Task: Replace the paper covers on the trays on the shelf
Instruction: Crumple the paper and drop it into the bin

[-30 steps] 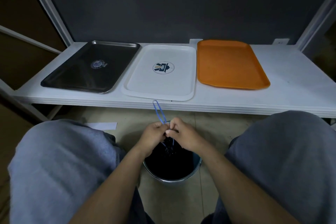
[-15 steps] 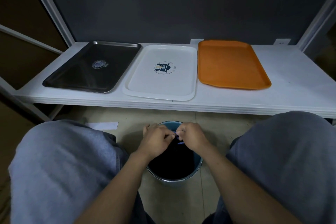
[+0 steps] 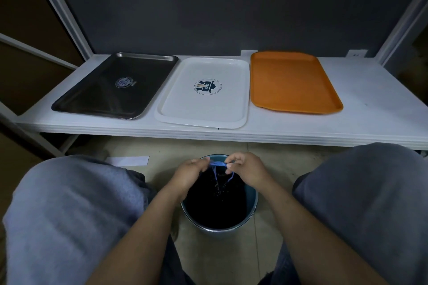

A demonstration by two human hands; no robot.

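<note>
Pinching blue strip [image 3: 217, 164], maybe plastic | bin [image 3: 251, 194], tiled floor [image 3: 231, 257] | white shelf [image 3: 375, 104]

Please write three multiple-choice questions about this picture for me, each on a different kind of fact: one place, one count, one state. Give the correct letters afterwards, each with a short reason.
1. Where does the white tray lie on the shelf?
A. Between the dark metal tray and the orange tray
B. At the left end
C. At the right end

2. How many trays are on the shelf?
A. Two
B. Three
C. Four

3. What are the left hand and the right hand doing?
A. Hanging idle
B. Lifting a tray
C. Holding a blue strip over the bin

Answers:
1 A: the dark tray is on its left and the orange tray on its right.
2 B: dark, white and orange trays lie side by side.
3 C: the fingers of both hands hold the strip above the bin's opening.
</note>
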